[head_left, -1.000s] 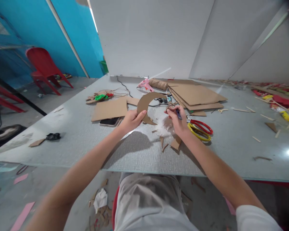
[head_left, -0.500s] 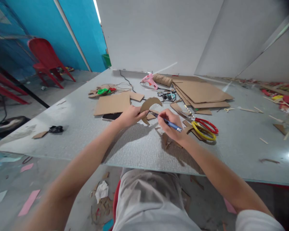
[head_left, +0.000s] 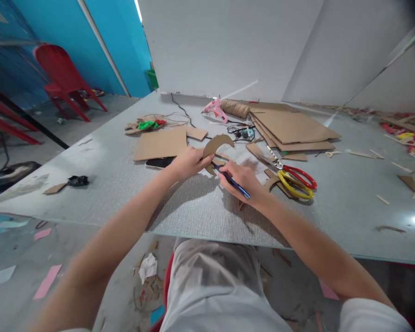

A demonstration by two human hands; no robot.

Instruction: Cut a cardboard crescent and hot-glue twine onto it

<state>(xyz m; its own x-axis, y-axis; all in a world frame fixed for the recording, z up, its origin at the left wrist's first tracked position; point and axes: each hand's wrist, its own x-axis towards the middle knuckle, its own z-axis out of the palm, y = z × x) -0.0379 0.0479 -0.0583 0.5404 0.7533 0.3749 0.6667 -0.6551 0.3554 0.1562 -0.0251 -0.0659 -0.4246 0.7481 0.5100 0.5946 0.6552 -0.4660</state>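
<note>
My left hand (head_left: 192, 162) pinches a crescent-shaped piece of cardboard (head_left: 212, 144), raised a little above the table. In my right hand (head_left: 240, 179) is a slim blue utility knife (head_left: 235, 185); its tip meets the inner edge of the crescent close to my left fingertips. The blade itself is too small to make out. Scissors (head_left: 290, 177) with one red and one yellow handle lie just right of my right hand, over cardboard offcuts (head_left: 271, 183).
Behind my hands are a flat cardboard sheet (head_left: 161, 144) partly over a dark phone (head_left: 159, 163), a pink glue gun (head_left: 216, 109), a twine roll (head_left: 235, 109) and stacked cardboard (head_left: 293, 127). The glass-topped table's front edge (head_left: 200, 237) is near my lap.
My right hand has turned and shifted slightly left and down, so the knife slants more steeply against the crescent. My left hand keeps its grip; the whole view has shifted slightly.
</note>
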